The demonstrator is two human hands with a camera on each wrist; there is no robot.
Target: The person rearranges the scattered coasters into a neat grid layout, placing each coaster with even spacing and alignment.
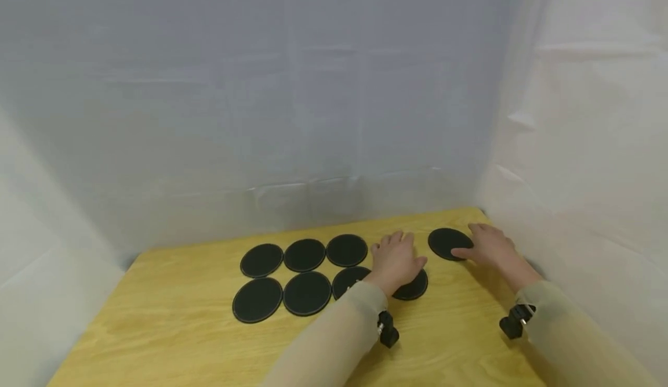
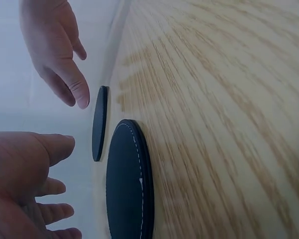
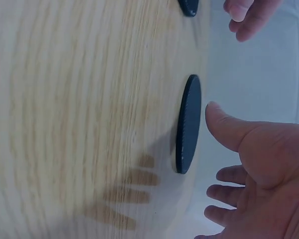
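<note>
Several black round coasters with pale stitched rims lie on a wooden table [image 1: 172,340]. Six form two rows, among them one at the back left [image 1: 261,260] and one at the front left [image 1: 257,299]. My left hand [image 1: 395,259] hovers flat with straight, spread fingers over a seventh coaster [image 1: 416,288], also seen in the left wrist view [image 2: 129,184]. My right hand [image 1: 487,246] is open too, its thumb at the edge of a lone coaster [image 1: 446,242] at the back right, seen edge-on as the coaster [image 3: 188,124] beside the palm [image 3: 259,164]. Neither hand holds anything.
White sheeting [image 1: 313,114] closes the table at the back and on both sides. The right sheet [image 1: 574,172] hangs close behind my right hand. Bare wood [image 1: 443,340] stretches along the front of the table. A small black camera mount [image 1: 387,333] sits on each wrist.
</note>
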